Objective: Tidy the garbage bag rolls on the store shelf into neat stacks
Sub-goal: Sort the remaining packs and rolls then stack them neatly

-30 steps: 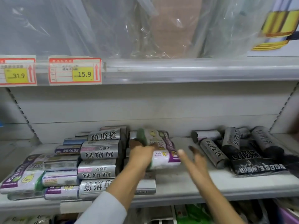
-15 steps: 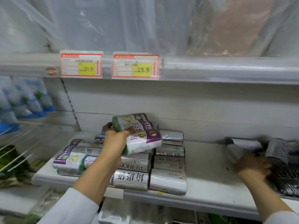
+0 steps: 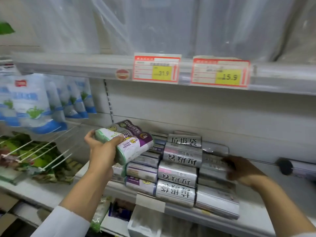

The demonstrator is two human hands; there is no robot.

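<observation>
Head view. The left hand (image 3: 102,149) grips a multi-roll pack of garbage bags in a white, green and purple printed wrapper (image 3: 127,142), thumb over the top and fingers curled under the green end. The pack is held clear of the metal store shelf (image 3: 266,216), tilted, just above and to the left of the stacked rolls. Over the last second it has been lifted from the shelf centre and carried leftward. The purple-labelled rolls (image 3: 142,171) of matching print sit directly below it, so it is probably about to be set there.

The right hand (image 3: 239,170) was half a second ago at the loose dark rolls far to the right. It has now come across to the right-hand column of silver-wrapped rolls (image 3: 215,161), fingers curled round one roll near the top. In my judgement it is adding that roll to the column or squaring it up. The centre column of silver rolls with black characters (image 3: 179,168) already stands in a neat stack.

Limits of the view:
- The right fingertips are in shadow and motion-blurred, so whether they grip tightly or only touch is uncertain.
- The loose dark rolls are cut off at the right edge. Only one dark roll end (image 3: 284,166) shows.
- The rolls behind the front rows are mostly hidden.
</observation>
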